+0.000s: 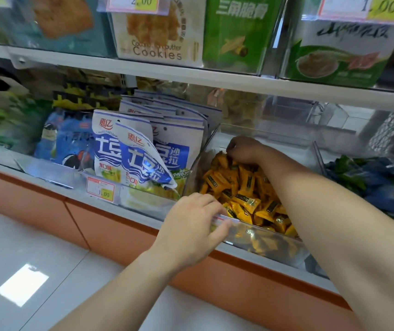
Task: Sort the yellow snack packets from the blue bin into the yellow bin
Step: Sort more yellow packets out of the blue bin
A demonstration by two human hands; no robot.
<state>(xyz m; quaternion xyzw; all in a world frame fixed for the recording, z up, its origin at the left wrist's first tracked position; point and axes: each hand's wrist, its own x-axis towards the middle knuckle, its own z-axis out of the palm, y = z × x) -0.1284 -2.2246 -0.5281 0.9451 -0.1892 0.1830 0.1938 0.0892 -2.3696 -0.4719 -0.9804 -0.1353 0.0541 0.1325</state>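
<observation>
right fingers [233, 152] curling down among the yellow packets [243, 194], hold on one unclear | right hand [244, 149] reaching to the back of the yellow bin [202, 158] | left hand [191, 225] pinching its front rim | likely placing: releasing low is keeping packets from spilling | blue bin [320, 158] lying just right

Right hand [243, 149] fingertips were buried in packets [246, 187]; grasp unclear. Left hand [196, 225] half hid bin [262, 237] label [219, 218]. Top tags [133, 4] ran off edge.
</observation>
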